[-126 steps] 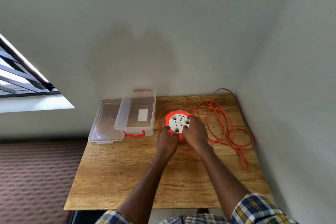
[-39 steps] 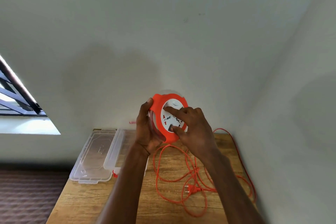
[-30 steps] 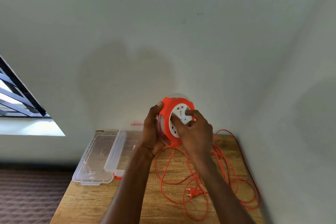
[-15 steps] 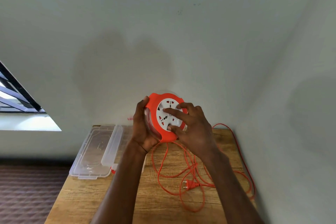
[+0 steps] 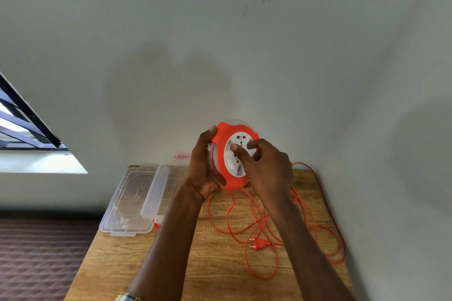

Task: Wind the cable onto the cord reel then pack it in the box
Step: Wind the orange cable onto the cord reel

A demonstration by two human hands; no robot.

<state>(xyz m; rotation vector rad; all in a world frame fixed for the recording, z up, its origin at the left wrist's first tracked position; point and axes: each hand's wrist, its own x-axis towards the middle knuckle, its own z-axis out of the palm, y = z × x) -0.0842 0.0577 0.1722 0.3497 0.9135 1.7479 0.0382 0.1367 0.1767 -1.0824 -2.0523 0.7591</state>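
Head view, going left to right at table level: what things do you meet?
Window → clear lid → clear box → left hand → cord reel → right hand → loose cable.

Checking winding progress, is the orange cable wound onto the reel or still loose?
Mostly loose: the cable lies in loops on the table, plug included, below the held reel.
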